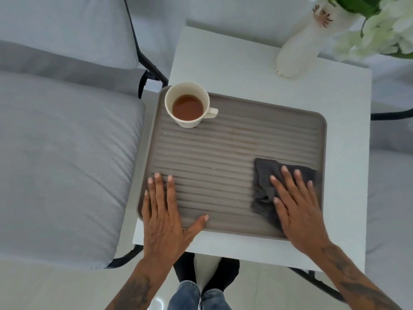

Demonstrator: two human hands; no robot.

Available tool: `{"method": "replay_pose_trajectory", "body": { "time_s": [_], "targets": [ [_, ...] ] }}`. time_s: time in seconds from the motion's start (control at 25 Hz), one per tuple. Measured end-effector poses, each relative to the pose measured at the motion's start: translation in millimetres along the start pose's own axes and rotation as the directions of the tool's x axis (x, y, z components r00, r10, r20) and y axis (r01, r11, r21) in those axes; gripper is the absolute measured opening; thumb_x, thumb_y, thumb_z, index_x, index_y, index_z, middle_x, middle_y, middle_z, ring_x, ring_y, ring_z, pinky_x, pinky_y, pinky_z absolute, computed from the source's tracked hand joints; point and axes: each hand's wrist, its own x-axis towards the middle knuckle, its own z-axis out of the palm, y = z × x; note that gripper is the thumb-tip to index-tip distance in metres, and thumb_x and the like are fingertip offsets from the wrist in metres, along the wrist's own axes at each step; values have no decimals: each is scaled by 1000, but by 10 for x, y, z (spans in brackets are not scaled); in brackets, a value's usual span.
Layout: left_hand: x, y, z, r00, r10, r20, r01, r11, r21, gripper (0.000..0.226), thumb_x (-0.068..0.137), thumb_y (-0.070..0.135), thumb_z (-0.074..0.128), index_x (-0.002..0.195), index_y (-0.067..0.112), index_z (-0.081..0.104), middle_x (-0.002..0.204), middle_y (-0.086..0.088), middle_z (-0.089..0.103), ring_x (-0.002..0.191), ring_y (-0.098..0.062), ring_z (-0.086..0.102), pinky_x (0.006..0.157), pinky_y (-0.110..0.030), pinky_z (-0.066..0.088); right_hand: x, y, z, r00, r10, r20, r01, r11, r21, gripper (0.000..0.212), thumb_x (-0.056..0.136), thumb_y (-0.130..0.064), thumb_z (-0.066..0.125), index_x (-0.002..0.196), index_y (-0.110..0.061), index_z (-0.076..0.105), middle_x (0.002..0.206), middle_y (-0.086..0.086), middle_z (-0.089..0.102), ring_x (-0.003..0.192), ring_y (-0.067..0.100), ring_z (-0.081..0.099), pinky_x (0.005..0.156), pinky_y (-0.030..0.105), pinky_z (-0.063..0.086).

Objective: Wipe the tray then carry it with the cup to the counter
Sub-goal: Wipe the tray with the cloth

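A grey ribbed tray (234,142) lies on a small white table (257,63). A cream cup (188,106) holding brown liquid stands upright in the tray's far left corner, its handle pointing right. My right hand (295,204) lies flat, fingers spread, pressing a dark grey cloth (266,175) onto the tray's near right corner. My left hand (165,211) rests flat on the tray's near left corner, fingers apart and thumb out, holding nothing.
A white vase (304,45) with white flowers (380,30) stands at the table's far right. A grey cushioned chair (62,153) with a black frame sits close on the left. Another grey seat (388,198) is on the right. My legs show below the table edge.
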Motion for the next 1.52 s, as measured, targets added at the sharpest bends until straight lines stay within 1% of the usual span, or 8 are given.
{"method": "replay_pose_trajectory", "body": {
  "time_s": [0.12,0.36,0.52,0.72,0.88,1.2,1.32,1.52],
  "targets": [
    [5,8,2,1000,11,11,-11,1000,15,119,76,83,44,156,2,10,166,-21,3,155,-33,2,124,-48,11,54,-112,14,998,52,-25,-52,998,24,54,102,-38,15,152,-22,26,163,4,17,151,30,8,115,61,19],
    [-10,-17,31,1000,15,-10,-15,999,30,122,76,85,39,151,-9,20,162,-28,16,152,-38,14,122,-51,20,724,-1695,94,937,-340,-78,347,931,109,50,99,-35,34,148,-24,36,161,0,24,151,32,10,118,60,12],
    [7,11,18,999,-30,-12,30,1000,-2,128,71,90,40,152,-7,21,162,-27,17,152,-38,16,122,-49,21,740,-1599,70,924,-373,-80,378,923,70,47,101,-35,36,147,-26,38,159,-3,29,150,25,17,119,53,19],
    [10,49,-12,998,-63,-10,63,998,-18,131,67,88,49,156,1,8,166,-21,7,154,-33,6,123,-48,18,225,-386,-64,981,-150,-121,159,985,70,36,97,-27,48,131,-23,59,140,2,56,131,33,47,107,52,37],
    [22,61,-14,999,-44,1,44,999,-27,128,69,85,51,157,3,8,166,-21,5,155,-32,3,124,-47,14,162,-434,-103,978,81,-190,-62,993,104,36,88,-22,45,117,-13,65,119,12,61,107,34,50,89,50,44],
    [26,36,0,998,-44,52,44,999,7,132,67,94,34,155,-1,12,164,-25,8,153,-36,7,123,-48,14,700,-1662,-92,983,-20,-184,50,986,159,35,84,-25,58,119,-20,61,115,6,58,99,26,46,86,44,39],
    [30,64,-22,996,-76,52,77,997,-14,133,65,89,46,157,2,7,166,-20,4,155,-32,3,124,-47,14,571,-1207,-114,987,-55,-150,72,991,110,35,85,-29,52,119,-25,61,115,3,59,97,27,51,81,42,40],
    [39,80,-56,993,-89,80,90,996,-21,131,66,90,40,157,3,2,167,-17,-1,155,-29,-3,125,-43,6,136,-198,-164,970,212,-118,-196,972,128,35,88,-29,45,117,-20,64,114,9,56,97,34,50,76,46,47]
  ]
}}
